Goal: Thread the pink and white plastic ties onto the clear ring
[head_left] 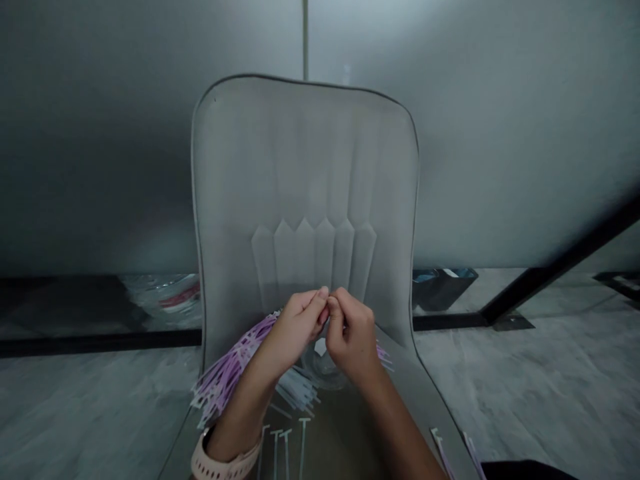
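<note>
My left hand (303,322) and my right hand (353,330) meet above the chair seat, fingertips touching. Both are closed in a pinch, and whatever lies between the fingers is hidden or too small to name. Just beneath them sits a clear round object (330,377), partly covered by my right hand. To the left, a bundle of thin purple strips (227,367) with pale ends lies behind my left forearm. Pale bluish-white strips (299,389) spread beside it. Nearer to me, several loose strips with T-shaped ends (303,443) lie on the seat.
The grey chair's padded backrest (305,153) rises behind my hands. More strips (443,453) lie at the seat's right edge. Behind the chair are a glossy panel (100,147), a dark slanted bar (565,260) and a clear plastic bag (167,300).
</note>
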The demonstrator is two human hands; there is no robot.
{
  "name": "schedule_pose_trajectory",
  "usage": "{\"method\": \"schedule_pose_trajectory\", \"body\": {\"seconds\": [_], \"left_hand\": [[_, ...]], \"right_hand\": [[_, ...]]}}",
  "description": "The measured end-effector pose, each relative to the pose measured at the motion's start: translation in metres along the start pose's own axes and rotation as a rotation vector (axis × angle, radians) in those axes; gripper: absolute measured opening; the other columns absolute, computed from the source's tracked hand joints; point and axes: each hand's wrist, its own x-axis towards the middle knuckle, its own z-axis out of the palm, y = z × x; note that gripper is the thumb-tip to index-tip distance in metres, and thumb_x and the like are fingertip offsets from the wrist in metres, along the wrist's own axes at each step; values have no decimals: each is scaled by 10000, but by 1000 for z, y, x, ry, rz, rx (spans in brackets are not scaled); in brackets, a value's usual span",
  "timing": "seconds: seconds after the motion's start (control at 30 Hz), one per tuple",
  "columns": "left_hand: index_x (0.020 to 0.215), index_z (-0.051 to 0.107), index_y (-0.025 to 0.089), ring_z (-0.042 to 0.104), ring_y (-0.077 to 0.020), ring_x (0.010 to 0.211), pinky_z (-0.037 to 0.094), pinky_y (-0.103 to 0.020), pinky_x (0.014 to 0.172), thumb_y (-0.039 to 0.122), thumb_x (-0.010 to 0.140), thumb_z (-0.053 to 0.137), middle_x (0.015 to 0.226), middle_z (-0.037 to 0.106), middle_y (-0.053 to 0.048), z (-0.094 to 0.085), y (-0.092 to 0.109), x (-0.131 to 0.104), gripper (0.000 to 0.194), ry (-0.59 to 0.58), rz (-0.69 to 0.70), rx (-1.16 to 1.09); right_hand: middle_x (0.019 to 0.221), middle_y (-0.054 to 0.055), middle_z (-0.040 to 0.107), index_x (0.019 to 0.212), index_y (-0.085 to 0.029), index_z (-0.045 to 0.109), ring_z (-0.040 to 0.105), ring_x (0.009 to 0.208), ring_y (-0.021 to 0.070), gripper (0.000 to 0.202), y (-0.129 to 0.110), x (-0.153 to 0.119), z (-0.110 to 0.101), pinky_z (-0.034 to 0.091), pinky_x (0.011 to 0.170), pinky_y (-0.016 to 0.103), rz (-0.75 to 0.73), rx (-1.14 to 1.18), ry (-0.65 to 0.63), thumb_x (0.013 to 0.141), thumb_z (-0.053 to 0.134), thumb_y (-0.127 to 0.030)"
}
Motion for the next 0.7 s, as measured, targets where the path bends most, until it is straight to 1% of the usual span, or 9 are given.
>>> {"method": "schedule_pose_trajectory", "body": {"seconds": [0.07,0.17,0.37,0.47,0.7], "left_hand": [[567,374,206,178,-43,401,149,-186,372,673,734,591,453,254,108,0,0,1,541,0,-25,-18],[567,392,202,181,-41,390,145,-180,365,687,729,593,440,259,107,-1,-2,3,549,14,-28,-23],[580,386,208,157,-38,370,125,-178,347,708,715,604,427,256,113,-3,-6,6,562,-23,-60,-19],[587,378,212,152,-39,368,127,-179,345,712,720,598,430,249,115,-2,-7,6,563,-29,-73,-12],[583,389,204,179,-46,386,142,-183,361,701,757,569,441,259,105,0,-11,8,556,-14,-45,-5]], "right_hand": [[590,-26,456,663,-213,385,460,538,129,279,2,1,0,295,561,257,-8,-6,-9,935,397,-148],[588,-27,470,663,-209,402,466,542,124,289,5,4,-3,303,563,250,24,64,-42,949,391,-168],[536,-65,329,635,-212,336,337,484,99,336,12,9,-8,229,500,249,101,195,-108,961,412,-225],[545,-67,313,637,-210,335,317,495,98,341,15,9,-8,224,500,247,124,239,-115,968,411,-241],[560,-65,313,643,-215,329,323,518,104,353,20,8,-7,237,509,250,169,318,-109,981,397,-289]]}}
